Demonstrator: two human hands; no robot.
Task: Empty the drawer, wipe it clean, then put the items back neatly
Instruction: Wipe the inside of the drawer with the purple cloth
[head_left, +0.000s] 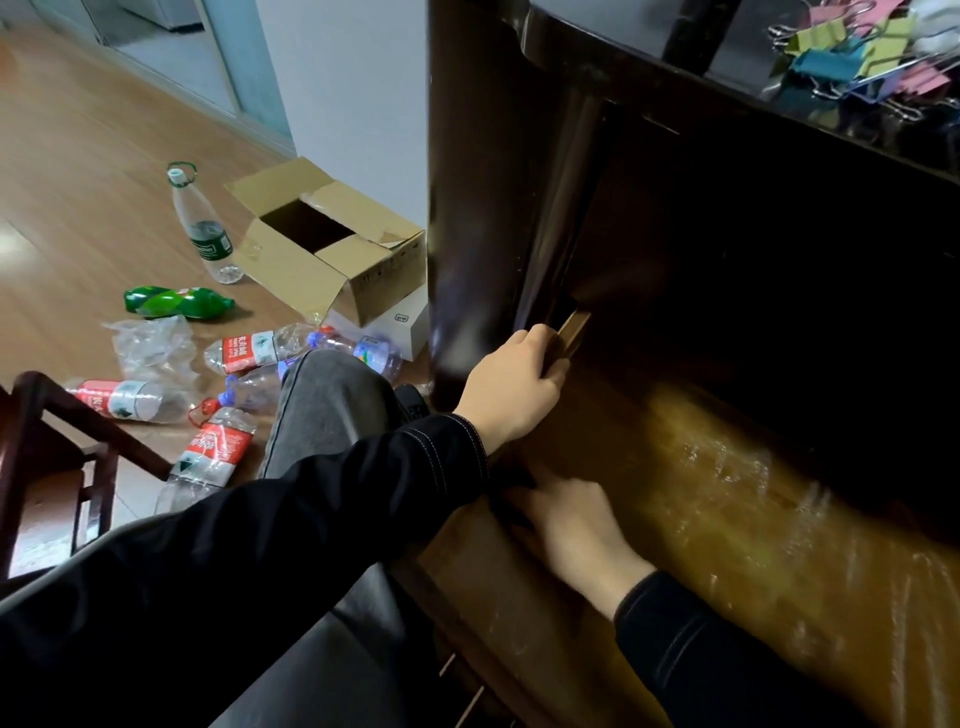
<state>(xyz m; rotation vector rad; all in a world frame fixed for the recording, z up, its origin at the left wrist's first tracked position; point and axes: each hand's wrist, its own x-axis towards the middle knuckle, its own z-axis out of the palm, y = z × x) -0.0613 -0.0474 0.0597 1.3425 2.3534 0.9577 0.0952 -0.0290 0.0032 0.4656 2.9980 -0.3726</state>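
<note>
Though blurred, both hands outstretched at drawer.

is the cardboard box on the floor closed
No, the cardboard box has its flaps spread open, showing its dark inside.

The one head-worn camera looks steeply down, close above the open drawer at four o'clock, with the floor at ten o'clock.
</note>
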